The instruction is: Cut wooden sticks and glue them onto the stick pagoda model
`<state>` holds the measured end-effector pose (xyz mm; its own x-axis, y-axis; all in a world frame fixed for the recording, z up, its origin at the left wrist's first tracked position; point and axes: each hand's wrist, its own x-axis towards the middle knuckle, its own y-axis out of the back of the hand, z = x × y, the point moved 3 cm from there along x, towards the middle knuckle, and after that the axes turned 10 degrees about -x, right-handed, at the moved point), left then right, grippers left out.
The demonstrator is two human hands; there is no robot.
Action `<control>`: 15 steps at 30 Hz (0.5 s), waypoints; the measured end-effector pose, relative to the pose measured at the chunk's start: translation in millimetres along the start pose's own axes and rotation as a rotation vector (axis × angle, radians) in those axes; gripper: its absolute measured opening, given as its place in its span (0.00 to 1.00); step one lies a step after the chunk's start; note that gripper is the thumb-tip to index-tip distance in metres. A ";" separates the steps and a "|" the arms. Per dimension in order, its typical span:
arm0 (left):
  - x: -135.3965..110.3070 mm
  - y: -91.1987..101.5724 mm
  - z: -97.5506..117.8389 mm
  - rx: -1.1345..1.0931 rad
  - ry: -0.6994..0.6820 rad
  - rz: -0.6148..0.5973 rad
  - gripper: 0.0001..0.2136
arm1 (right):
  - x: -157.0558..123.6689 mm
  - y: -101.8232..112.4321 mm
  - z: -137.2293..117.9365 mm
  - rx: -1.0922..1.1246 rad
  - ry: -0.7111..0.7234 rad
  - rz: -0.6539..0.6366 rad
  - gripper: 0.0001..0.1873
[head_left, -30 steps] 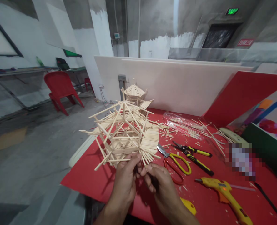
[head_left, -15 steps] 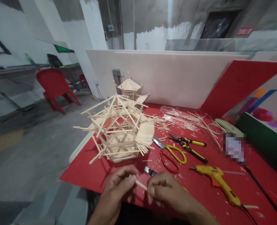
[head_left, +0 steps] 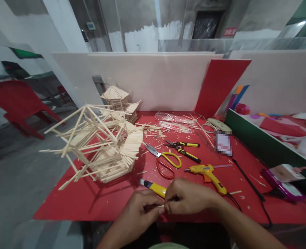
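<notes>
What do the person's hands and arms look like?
The left hand and right hand are bare: no gloves, and no rings or watch that I can see. No sleeves show on the forearms. Pale green cloth, probably clothing, peeks in at the bottom.

Dim; edges stretched; soft shadows on the red tabletop (head_left: 62, 207).

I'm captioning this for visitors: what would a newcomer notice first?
Probably the stick framework at the left of the red tabletop, with a roofed stick model behind it. Next, the yellow glue gun on the right. At the near edge, the left hand and right hand pinch a pale stick.
</notes>
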<state>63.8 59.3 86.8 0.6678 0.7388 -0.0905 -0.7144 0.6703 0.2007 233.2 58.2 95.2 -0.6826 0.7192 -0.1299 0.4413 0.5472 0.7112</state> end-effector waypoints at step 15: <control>46.4 5.6 -27.1 -0.867 0.194 0.675 0.15 | -10.7 87.9 132.1 -0.660 -0.757 0.209 0.41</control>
<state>85.1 99.2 57.3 0.0978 0.9173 -0.3859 -0.8729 -0.1072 -0.4761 356.3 155.2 67.9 0.0192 0.9798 -0.1991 -0.0552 0.1998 0.9783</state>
